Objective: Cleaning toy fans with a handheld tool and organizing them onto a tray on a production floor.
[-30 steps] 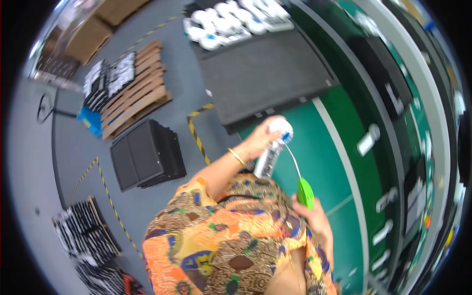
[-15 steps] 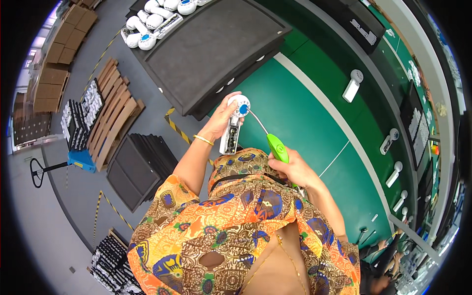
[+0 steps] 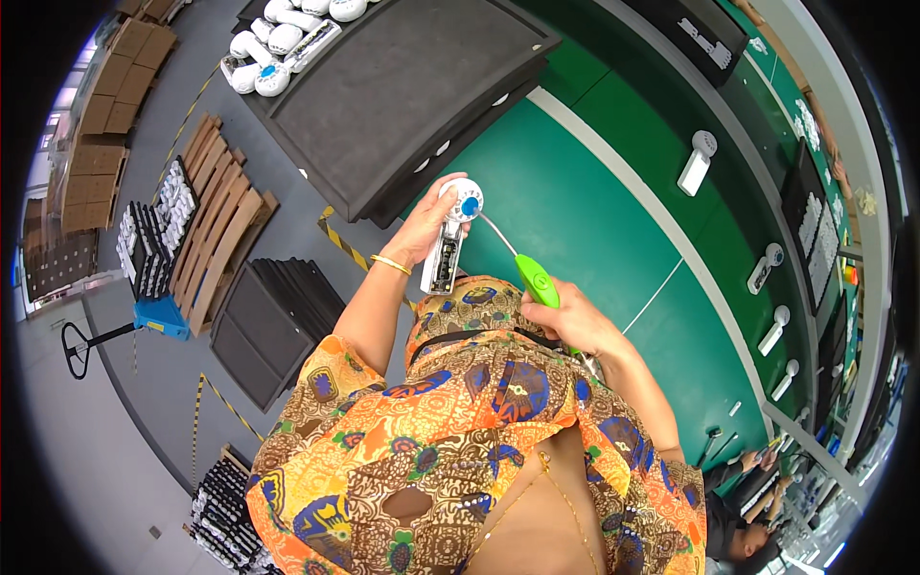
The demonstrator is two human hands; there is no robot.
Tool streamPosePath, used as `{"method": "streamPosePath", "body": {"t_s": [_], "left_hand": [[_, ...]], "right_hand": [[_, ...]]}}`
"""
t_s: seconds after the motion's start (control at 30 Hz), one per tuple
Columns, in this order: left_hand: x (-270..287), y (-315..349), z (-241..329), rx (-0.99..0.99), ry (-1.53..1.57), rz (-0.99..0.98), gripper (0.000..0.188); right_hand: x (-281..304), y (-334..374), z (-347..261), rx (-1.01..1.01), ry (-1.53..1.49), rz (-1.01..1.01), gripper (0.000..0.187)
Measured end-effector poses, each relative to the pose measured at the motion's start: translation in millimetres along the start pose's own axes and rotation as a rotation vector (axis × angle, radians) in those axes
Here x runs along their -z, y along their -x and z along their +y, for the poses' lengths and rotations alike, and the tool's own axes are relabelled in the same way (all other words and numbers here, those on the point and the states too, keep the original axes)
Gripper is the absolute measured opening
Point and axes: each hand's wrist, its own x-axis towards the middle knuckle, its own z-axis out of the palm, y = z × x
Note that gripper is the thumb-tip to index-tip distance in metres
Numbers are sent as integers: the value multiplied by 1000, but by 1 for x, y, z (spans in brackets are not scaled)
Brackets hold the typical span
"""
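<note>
My left hand point(image 3: 422, 228) is closed round the top of a white handheld device point(image 3: 443, 257). It has a round dial-like head with a blue centre point(image 3: 470, 206), and its long handle points toward my body with dark inner parts showing. In my right hand point(image 3: 581, 318) is a screwdriver-like tool point(image 3: 538, 281) with a bright green handle, my fingers wrapped round its rear end. Its thin metal shaft slants up to the left, and the tip meets the head at or beside the blue centre; exact contact is too small to tell.
Stacked black trays point(image 3: 402, 105) stand ahead, with white devices point(image 3: 285, 40) heaped at their far left. A green conveyor belt point(image 3: 704, 244) on the right carries more spaced-out devices. Wooden pallets point(image 3: 220, 220) and a blue pallet jack point(image 3: 161, 318) are left. A co-worker point(image 3: 747, 537) is lower right.
Both hands, with device and tool, have shifted slightly up and left in the view. The devices on the right belt appear a little lower. Both grips stay the same.
</note>
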Motion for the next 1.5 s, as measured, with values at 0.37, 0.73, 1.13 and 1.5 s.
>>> {"method": "streamPosePath", "body": {"t_s": [0.37,0.73,1.13,1.5], "left_hand": [[9,-10,3,32,-49,-58,50],[7,-36,26,23,-52,-120,47],[-124,-211,38,-127,-450,-161,49],[-214,-341,98,-994,-1156,191,57]], "right_hand": [[-15,6,20,76,222,-163,21],[-4,2,-18,68,336,-161,23],[72,26,31,-106,-386,89,20],[112,9,31,-131,-401,78,18]]}}
